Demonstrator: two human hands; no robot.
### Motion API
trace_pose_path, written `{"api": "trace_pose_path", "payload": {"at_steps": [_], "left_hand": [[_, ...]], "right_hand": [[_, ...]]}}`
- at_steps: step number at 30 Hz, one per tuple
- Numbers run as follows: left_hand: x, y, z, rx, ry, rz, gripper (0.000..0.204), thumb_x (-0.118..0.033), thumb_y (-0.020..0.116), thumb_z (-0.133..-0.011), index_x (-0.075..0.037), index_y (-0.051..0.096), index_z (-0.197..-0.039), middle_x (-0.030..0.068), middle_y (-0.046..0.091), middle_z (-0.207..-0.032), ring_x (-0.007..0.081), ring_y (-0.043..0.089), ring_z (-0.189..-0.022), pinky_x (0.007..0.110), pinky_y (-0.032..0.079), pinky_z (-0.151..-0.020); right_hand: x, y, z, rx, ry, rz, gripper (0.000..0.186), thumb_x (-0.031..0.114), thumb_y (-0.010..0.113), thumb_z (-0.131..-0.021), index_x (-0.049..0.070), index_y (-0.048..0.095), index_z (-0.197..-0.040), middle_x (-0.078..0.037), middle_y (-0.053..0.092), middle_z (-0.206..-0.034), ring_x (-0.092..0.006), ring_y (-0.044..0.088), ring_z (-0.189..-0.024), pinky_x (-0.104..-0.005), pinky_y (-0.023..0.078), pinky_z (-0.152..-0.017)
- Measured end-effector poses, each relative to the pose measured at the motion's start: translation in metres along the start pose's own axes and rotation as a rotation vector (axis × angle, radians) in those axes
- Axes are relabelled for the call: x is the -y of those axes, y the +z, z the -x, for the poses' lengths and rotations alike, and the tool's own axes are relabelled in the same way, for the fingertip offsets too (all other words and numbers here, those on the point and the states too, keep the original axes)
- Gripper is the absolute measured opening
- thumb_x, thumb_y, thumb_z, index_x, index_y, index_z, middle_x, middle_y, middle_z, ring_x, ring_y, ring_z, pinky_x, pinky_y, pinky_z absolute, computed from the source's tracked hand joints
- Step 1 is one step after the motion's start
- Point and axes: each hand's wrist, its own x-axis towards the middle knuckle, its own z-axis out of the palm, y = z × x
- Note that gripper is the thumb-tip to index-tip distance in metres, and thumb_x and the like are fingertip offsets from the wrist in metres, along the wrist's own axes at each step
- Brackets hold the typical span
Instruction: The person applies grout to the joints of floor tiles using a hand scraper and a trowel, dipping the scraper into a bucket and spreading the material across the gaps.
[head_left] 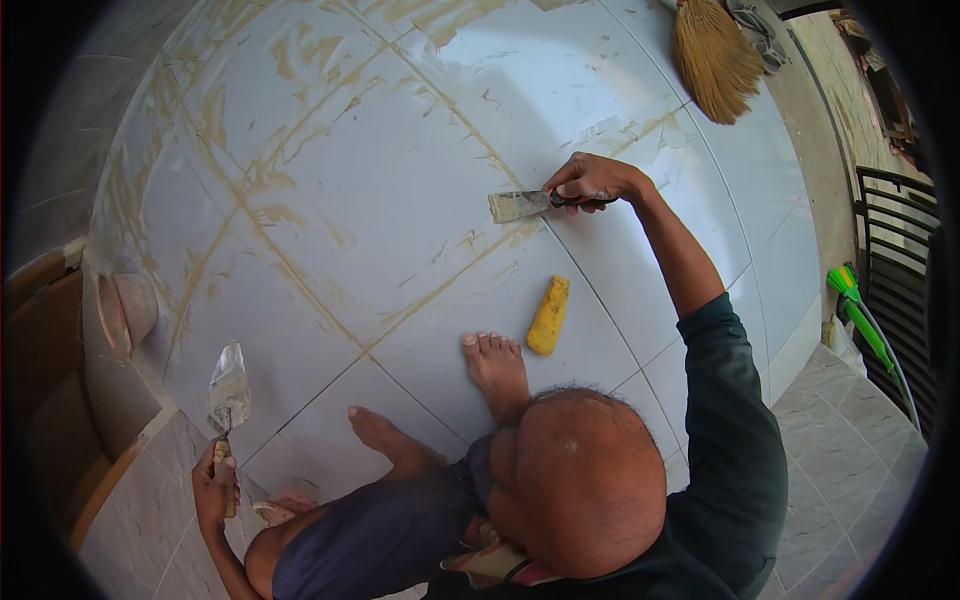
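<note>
My right hand (585, 182) is closed around the dark handle of a putty knife (518, 206). Its wide blade, smeared with beige paste, lies against the white floor tiles (375, 160) beside a joint. At the lower left, my left hand (215, 490) grips the wooden handle of a pointing trowel (230, 385), its blade aimed away from me and coated with pale residue. A worn yellow oblong piece (547, 318), its kind unclear, lies on the tiles between my right foot and the putty knife. Beige grout (285, 268) fills several joints and streaks the tiles on the left.
A straw broom (715, 60) rests at the far right. On the left stands a paste-stained pale bowl (128, 312), near brown furniture (55, 400). A green spray nozzle (862, 318) with a hose and a dark slatted rack (895, 235) are at the right edge. My bare feet (495, 370) are on the tiles.
</note>
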Motion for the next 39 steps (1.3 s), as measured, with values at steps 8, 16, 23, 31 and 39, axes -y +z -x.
{"api": "trace_pose_path", "payload": {"at_steps": [8,16,23,31,39], "left_hand": [[0.009,-0.002,0.001,-0.005,0.031,0.028,0.053,-0.019,0.063,-0.092,-0.002,0.052,-0.142,0.0016,0.052,-0.064,0.0099,0.05,-0.044,0.026,0.04,-0.037],[0.014,-0.012,0.009,-0.001,-0.103,-0.045,0.042,-0.034,0.058,-0.102,-0.01,0.058,-0.137,-0.0019,0.05,-0.065,0.0094,0.044,-0.05,0.026,0.038,-0.043],[0.002,-0.008,0.011,0.019,-0.06,-0.065,0.041,-0.032,0.06,-0.101,-0.011,0.059,-0.136,-0.0012,0.051,-0.066,0.0096,0.044,-0.051,0.026,0.037,-0.043],[-0.001,-0.007,0.008,0.035,-0.022,-0.062,0.038,-0.027,0.059,-0.101,-0.01,0.06,-0.135,-0.002,0.052,-0.065,0.0091,0.044,-0.051,0.026,0.037,-0.044],[-0.004,-0.006,0.017,0.037,-0.061,0.017,0.034,-0.026,0.057,-0.102,-0.011,0.062,-0.133,-0.0033,0.049,-0.065,0.0078,0.043,-0.05,0.025,0.034,-0.042]], "right_hand": [[-0.015,0.033,0.021,-0.109,-0.186,-0.377,0.034,0.017,0.056,-0.094,0.004,0.07,-0.123,-0.001,0.066,-0.075,-0.0083,0.054,-0.056,-0.0235,0.046,-0.051],[-0.153,-0.1,0.122,-1.219,-0.025,0.434,0.038,0.005,0.056,-0.089,0.007,0.067,-0.125,-0.02,0.071,-0.099,-0.0359,0.064,-0.088,-0.0425,0.051,-0.084],[-0.186,-0.122,0.114,-0.994,0.197,0.745,0.047,0.004,0.057,-0.083,0.016,0.069,-0.126,-0.018,0.064,-0.104,-0.0354,0.063,-0.1,-0.0466,0.052,-0.088],[-0.178,-0.153,0.115,-0.932,0.077,0.856,0.052,0.0,0.053,-0.083,0.013,0.065,-0.132,-0.02,0.065,-0.097,-0.0357,0.063,-0.096,-0.045,0.051,-0.09],[-0.166,-0.118,0.098,-1.128,-0.007,0.78,0.046,0.002,0.053,-0.087,0.003,0.061,-0.132,-0.026,0.065,-0.094,-0.0411,0.063,-0.09,-0.0485,0.05,-0.081]]}}
